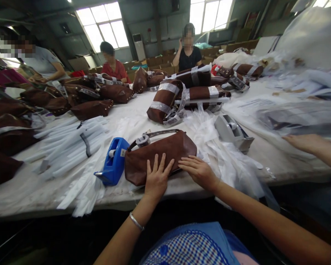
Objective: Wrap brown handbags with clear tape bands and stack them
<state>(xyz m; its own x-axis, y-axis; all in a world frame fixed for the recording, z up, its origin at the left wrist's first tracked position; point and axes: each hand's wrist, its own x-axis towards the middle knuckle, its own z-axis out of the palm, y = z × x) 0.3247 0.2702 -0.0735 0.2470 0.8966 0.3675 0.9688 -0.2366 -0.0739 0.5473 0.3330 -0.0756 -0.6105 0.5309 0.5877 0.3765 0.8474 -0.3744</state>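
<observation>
A brown handbag (pixel 160 147) lies on its side at the front of the table, its strap toward the back with a piece of clear wrapping around it. Spread flat on the bag's front is my left hand (pixel 157 176), fingers apart. My right hand (pixel 200 171) rests with outstretched fingers on the bag's lower right edge. Neither hand grips anything. A blue tape dispenser (pixel 114 160) stands just left of the bag. To the right, a grey tape dispenser (pixel 231 132) sits among thin white plastic strips (pixel 223 162).
More brown handbags (pixel 165 99) are piled across the back and left. White rolled tubes (pixel 74 147) and strips (pixel 82 191) lie at left. At right, a co-worker's hand (pixel 306 142) is on a clear plastic bag (pixel 300 117). Several people sit or stand across the table.
</observation>
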